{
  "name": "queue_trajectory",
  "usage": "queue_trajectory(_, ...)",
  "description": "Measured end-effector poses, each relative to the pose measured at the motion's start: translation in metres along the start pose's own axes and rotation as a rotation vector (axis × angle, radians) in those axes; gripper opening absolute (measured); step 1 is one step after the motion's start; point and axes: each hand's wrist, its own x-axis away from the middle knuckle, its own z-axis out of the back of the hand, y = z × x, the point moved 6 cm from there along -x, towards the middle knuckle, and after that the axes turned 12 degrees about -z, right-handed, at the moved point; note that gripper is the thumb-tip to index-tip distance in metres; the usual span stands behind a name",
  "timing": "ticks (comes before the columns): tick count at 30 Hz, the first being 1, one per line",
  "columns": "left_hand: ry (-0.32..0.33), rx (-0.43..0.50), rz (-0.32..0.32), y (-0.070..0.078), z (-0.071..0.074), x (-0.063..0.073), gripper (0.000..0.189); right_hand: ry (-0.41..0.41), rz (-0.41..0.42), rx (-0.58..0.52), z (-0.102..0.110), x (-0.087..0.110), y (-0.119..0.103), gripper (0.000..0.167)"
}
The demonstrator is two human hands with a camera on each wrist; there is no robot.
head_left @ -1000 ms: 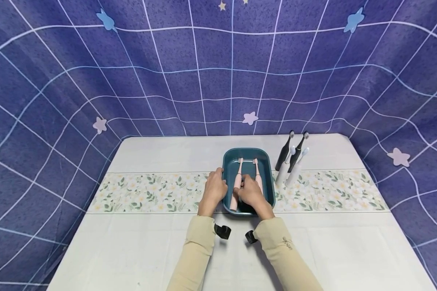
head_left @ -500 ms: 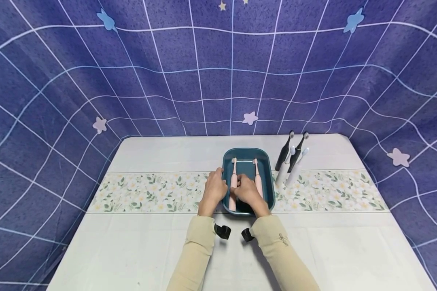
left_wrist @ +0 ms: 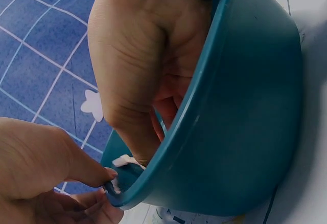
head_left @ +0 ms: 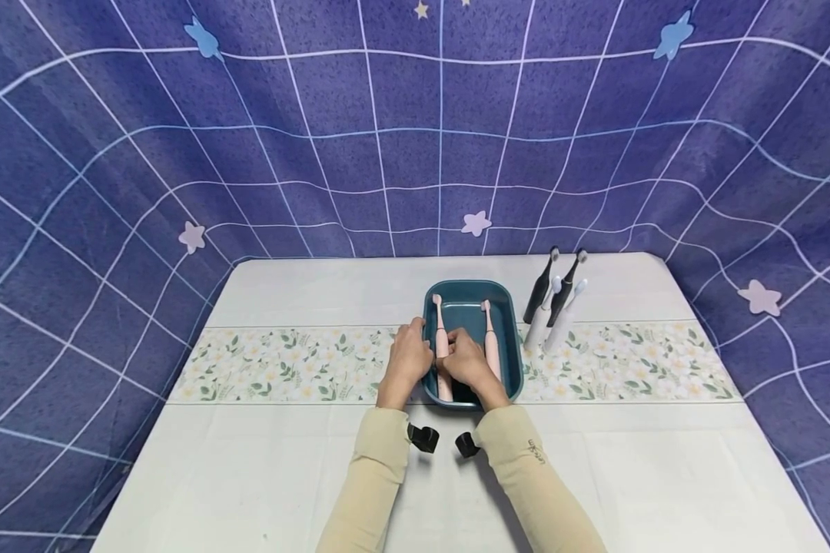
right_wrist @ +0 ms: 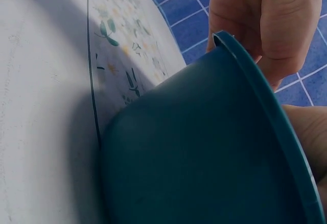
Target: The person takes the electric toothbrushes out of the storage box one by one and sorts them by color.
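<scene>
A dark teal basin [head_left: 468, 289] stands on the table with two pink electric toothbrushes lying in it. My left hand [head_left: 410, 355] pinches the basin's left rim; the left wrist view has the thumb on the rim, and the same hand [right_wrist: 260, 24] shows at the top of the right wrist view. Reaching inside, my right hand [head_left: 468, 359] grips the handle of the left pink toothbrush [head_left: 442, 344], partly covering it. The right pink toothbrush [head_left: 491, 342] lies beside that hand along the right wall. Only a sliver of my right hand [right_wrist: 312, 132] shows past the rim in the right wrist view.
Right of the basin stand two black electric toothbrushes [head_left: 539, 296] and two white ones [head_left: 559, 330], upright and leaning. The white table [head_left: 283, 476] carries a flowered strip [head_left: 304, 367]. A blue starry curtain [head_left: 401, 161] encloses the back and sides.
My right hand has shifted left inside the basin, bringing the left pink toothbrush towards the left wall. Its head has swung left. My left hand stays at the rim.
</scene>
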Motion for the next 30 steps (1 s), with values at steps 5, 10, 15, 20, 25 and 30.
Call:
queue_trajectory(5,-0.001,0.008,0.008,0.001,0.000,0.000,0.041,0.005,0.002,-0.033,0.003,0.002,-0.001,0.052)
queue_trajectory(10,-0.001,0.008,0.006,0.000,0.000,0.000,0.040,0.020,0.020,-0.120,0.009,0.006,-0.004,0.056)
queue_trajectory(15,-0.001,0.010,0.006,0.000,-0.001,0.000,0.041,0.038,0.083,-0.200,0.017,0.011,-0.008,0.059)
queue_trajectory(20,-0.005,0.012,0.009,0.000,-0.001,-0.001,0.041,0.089,0.180,-0.238,0.028,0.017,-0.013,0.058)
queue_trajectory(25,-0.002,-0.005,0.001,-0.002,-0.002,-0.002,0.041,0.135,0.263,-0.265,0.038,0.021,-0.016,0.057)
queue_trajectory(30,0.005,-0.014,-0.002,-0.001,-0.002,-0.002,0.041,0.131,0.308,-0.340,0.047,0.029,-0.021,0.058)
